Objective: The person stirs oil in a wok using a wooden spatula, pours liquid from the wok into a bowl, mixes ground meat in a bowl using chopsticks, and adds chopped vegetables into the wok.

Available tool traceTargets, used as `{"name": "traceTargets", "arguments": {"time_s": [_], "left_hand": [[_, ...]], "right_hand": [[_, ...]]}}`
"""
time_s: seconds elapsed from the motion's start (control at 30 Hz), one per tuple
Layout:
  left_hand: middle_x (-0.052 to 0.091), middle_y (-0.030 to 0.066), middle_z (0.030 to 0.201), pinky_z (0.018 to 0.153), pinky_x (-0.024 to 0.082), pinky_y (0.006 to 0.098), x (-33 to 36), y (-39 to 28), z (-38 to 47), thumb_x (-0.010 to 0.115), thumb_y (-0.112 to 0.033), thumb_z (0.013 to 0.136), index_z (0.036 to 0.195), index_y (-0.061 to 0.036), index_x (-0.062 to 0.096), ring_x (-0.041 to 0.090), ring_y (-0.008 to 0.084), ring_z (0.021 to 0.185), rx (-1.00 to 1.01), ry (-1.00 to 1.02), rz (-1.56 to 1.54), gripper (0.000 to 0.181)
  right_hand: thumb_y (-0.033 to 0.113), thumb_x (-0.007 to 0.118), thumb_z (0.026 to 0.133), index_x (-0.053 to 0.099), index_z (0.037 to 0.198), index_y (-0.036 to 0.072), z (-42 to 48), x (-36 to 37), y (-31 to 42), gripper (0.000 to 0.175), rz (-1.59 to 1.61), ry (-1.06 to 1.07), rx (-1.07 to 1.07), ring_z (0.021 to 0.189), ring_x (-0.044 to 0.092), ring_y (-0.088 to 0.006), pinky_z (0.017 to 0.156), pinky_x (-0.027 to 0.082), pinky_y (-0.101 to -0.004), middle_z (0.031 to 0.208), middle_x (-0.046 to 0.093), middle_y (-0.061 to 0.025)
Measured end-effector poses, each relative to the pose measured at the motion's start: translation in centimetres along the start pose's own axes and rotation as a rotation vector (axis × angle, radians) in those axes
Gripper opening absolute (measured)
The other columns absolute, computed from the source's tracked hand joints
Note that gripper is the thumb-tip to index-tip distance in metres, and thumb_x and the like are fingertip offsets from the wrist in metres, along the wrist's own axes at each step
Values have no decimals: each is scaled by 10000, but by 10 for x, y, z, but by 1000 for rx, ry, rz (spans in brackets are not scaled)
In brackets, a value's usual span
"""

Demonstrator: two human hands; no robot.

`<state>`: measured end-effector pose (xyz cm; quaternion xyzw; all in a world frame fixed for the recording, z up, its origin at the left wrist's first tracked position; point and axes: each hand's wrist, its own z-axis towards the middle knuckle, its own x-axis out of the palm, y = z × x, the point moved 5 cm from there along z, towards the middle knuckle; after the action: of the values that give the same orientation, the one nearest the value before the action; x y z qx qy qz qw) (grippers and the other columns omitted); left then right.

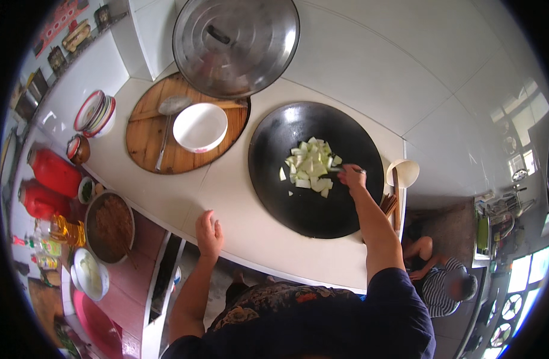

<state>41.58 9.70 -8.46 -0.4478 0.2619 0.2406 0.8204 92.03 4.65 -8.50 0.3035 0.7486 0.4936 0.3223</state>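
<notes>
A large black wok (315,215) is set into the pale countertop, with a heap of chopped pale-green vegetable pieces (311,164) in its middle. My right hand (353,177) is over the wok's right side, closed around the handle of a metal utensil whose far end meets the pieces; its head is hidden among them. Near the counter's front edge, left of the wok, my left hand (209,235) holds nothing, its fingers slightly bent and apart. An empty white bowl (200,126) and a metal ladle (173,106) rest on a round wooden lid (144,148).
A big metal lid (238,49) leans behind the wooden one. Right of the wok are a pale scoop (404,172) and a brush-like bundle of sticks (388,204). At left stands a metal basin (108,226) of reddish-brown food with chopsticks. A person (445,282) sits beyond the counter's right end.
</notes>
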Motion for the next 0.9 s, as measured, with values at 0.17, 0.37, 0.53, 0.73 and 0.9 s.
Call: {"name": "traceTargets", "arguments": {"time_s": [0.17,0.37,0.53,0.73,0.9], "left_hand": [[519,174,1114,873,415,415,0,-5,-3,585,-59,786,1143,-19,476,498,345,1013,72,-28,80,375],[519,178,1090,866,421,411,3,-7,-1,591,-86,786,1124,-13,480,499,351,1003,80,-21,98,363],[518,179,1086,867,419,415,2,-8,-2,590,-87,784,1112,-9,484,495,356,996,51,-7,98,353],[516,172,1096,863,419,414,2,-10,-2,603,-86,771,1107,-9,485,488,354,1002,85,-28,135,365],[517,172,1100,874,417,411,-2,-13,1,617,-77,760,1111,-10,487,487,353,1011,88,-3,154,380]], "right_hand": [[173,527,888,611,854,20,-30,40,77,178,-360,380,-346,628,609,-127,539,475,-242,717,605,-55],[209,512,886,580,951,17,-39,35,52,214,24,336,-110,689,649,-198,583,529,-301,804,643,-118],[219,551,865,595,922,28,-43,-3,-22,204,-14,228,4,652,641,-184,523,514,-291,775,637,-103],[174,571,823,603,854,29,-19,-91,84,152,-456,295,-16,529,615,-183,437,469,-267,697,627,-105],[166,549,820,606,830,12,-2,-98,92,164,-603,285,115,473,610,-215,339,438,-314,628,614,-129]]}}
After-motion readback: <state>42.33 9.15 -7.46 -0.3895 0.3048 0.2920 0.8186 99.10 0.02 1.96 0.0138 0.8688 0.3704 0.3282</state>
